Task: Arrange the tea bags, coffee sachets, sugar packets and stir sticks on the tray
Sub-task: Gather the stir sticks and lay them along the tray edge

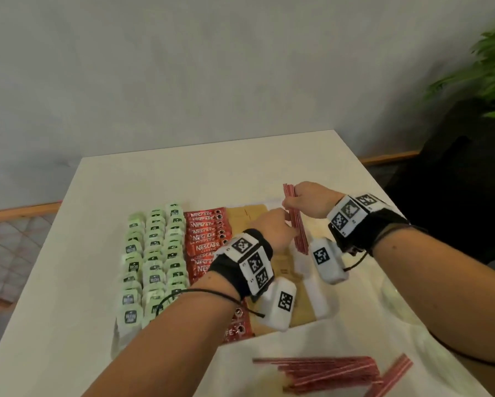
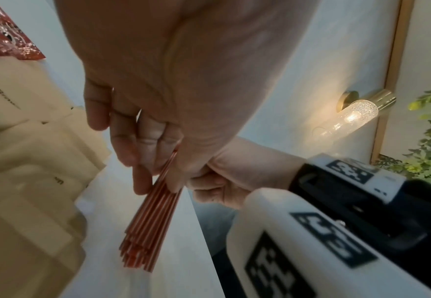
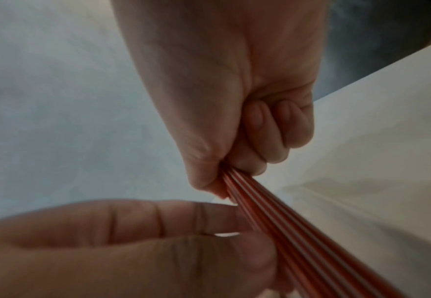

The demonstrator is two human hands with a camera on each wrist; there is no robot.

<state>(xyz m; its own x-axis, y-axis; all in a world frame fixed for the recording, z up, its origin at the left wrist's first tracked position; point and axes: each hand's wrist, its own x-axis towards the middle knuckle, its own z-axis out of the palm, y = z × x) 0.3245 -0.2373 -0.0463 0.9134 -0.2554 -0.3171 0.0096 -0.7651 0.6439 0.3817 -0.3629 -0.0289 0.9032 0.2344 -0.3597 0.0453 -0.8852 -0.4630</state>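
Observation:
Over the right side of the white tray (image 1: 315, 296), both hands hold one bundle of red-and-white stir sticks (image 1: 297, 224), tilted with its lower end toward the tray floor. My right hand (image 1: 293, 200) grips the bundle near its top in a fist (image 3: 237, 167). My left hand (image 1: 288, 224) pinches the bundle (image 2: 145, 231) lower down between fingers (image 2: 143, 177) and thumb. On the tray lie three columns of green tea bags (image 1: 154, 259), a column of red coffee sachets (image 1: 204, 242) and brown sugar packets (image 1: 249, 213).
A loose heap of more stir sticks (image 1: 326, 373) lies on the white table (image 1: 183, 176) near its front edge, right of my left forearm. A green plant (image 1: 487, 73) stands beyond the table's right edge. A lit wall lamp (image 2: 357, 115) shows behind.

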